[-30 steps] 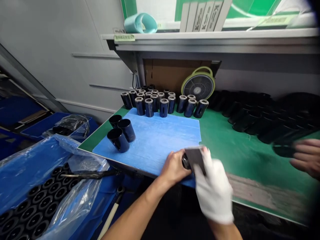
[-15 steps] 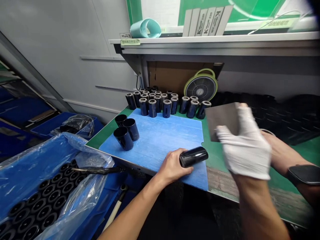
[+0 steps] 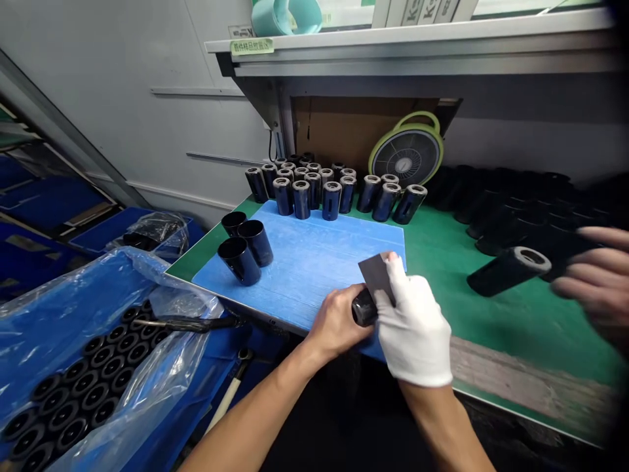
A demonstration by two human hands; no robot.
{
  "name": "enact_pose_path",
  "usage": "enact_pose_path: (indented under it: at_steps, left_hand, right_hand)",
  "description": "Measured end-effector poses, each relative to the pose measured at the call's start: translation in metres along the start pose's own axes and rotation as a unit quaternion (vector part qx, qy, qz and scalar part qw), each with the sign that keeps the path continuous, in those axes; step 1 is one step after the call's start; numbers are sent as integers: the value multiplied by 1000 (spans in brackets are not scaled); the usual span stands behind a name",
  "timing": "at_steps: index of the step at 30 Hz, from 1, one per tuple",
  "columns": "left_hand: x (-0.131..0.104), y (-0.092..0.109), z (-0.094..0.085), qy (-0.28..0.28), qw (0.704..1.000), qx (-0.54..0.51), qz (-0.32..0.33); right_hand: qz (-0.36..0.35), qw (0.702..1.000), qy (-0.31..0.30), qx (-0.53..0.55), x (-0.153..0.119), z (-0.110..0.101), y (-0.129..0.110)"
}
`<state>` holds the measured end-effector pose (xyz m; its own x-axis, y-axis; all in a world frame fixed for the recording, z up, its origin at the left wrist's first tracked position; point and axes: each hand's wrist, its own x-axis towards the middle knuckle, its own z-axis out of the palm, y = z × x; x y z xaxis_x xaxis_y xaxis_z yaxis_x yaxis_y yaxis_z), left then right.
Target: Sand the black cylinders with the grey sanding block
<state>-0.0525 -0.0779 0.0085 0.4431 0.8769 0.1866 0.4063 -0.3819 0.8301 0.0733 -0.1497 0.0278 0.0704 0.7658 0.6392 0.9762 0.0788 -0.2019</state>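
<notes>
Your tabletop (image 3: 491,314) has a green surface, and a blue mat (image 3: 314,262) lies on its left part, reaching to the near edge. Left of the tabletop and lower you have a blue bin (image 3: 63,380) lined with clear plastic, and black tubes stand in it in rows. On the shelf (image 3: 417,39) above there is a small green label (image 3: 251,46) with printed characters, too small to read, and some white cards (image 3: 425,10) with the letter "K" on them; the rest of that writing is cut off. A small round fan (image 3: 407,152) with a light green frame stands against the back wall. In front of it a group of dark cylinders (image 3: 329,190) stands upright along the far edge of the mat, and three wider black cups (image 3: 243,248) stand near the mat's left corner, touching one another. At the right edge, another person's hand (image 3: 597,282) holds one dark cylinder with a pale end (image 3: 508,270) above the green surface. Your left hand (image 3: 339,321), bare, is closed around a black cylinder (image 3: 364,308) lying on its side at the near edge of the mat. Your right hand (image 3: 413,328), in a white glove, pinches a small grey sheet (image 3: 376,276) and presses it on this cylinder.
</notes>
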Motion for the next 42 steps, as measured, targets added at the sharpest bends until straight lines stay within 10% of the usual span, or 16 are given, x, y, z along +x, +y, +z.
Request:
enact_pose_path:
  at_steps: [11,19,26,42]
  left_hand:
    - [1,-2,3,6,1000,8,12]
    - [0,0,2,25,999,-6,-20]
    - [0,-1,5,30,999,25,-12]
    - [2,3,3,7,1000,8,5]
  right_hand:
    - [30,998,-32,34,-8,3,-10]
    - [115,993,2,-6,72,0,43]
    - [35,999,-5,27,1,-3,28]
    - [51,993,-72,81,-4,-1,15]
